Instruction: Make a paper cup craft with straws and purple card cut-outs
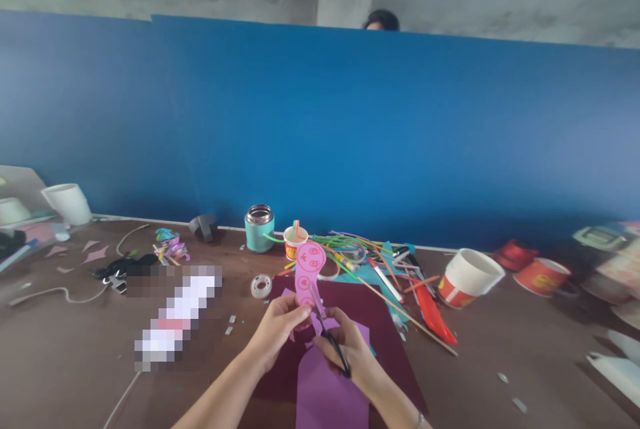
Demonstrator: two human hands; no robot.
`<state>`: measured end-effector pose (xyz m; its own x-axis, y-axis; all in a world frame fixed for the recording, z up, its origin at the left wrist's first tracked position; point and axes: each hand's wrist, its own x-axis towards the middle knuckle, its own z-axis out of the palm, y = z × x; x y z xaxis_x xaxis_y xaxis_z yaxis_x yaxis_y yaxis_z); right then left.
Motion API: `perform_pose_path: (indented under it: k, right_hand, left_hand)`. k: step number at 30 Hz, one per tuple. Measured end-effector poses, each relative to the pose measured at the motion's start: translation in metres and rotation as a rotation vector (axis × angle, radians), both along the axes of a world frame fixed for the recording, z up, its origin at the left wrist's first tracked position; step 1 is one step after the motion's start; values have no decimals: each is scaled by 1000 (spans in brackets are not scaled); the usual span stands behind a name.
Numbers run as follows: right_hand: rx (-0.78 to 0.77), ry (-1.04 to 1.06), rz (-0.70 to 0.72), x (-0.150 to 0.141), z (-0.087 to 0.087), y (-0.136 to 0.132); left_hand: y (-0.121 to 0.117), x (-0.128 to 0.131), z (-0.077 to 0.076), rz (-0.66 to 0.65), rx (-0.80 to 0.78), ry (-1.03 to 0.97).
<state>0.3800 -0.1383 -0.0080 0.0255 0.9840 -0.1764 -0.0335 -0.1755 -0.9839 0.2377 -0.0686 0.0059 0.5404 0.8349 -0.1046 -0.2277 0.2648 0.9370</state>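
My left hand [278,326] pinches the lower end of a pink paper strip [307,270] printed with round face marks, holding it upright. My right hand [350,347] is closed on black-handled scissors [327,329], whose blades point up into the strip's lower part. Both hands hover over a purple paper sheet [325,389] that lies on a dark maroon sheet [370,322] on the brown table [75,362].
A tape roll [261,285], a teal jar [259,227], a small cup with straws [295,242], loose coloured straws and sticks [360,252] lie behind. Paper cups [467,277] sit right, a white cup [69,203] left. A blue partition [320,129] backs the table; a person's head [381,20] shows above it.
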Motion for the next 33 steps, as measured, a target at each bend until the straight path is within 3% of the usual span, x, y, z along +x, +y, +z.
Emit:
perform_pose_path:
  k: [4,15,24,33]
  right_hand:
    - [17,37,14,0,-2,0]
    - [-34,-5,17,2,5,0]
    - [-6,-14,14,2,8,0]
    - [-27,9,20,2,2,2]
  left_hand:
    - [1,-3,1,-49,50,106]
    - [5,-4,-1,-15,23,124]
    - [2,1,1,47,-67,-59]
    - [2,-1,-2,33,-18,-9]
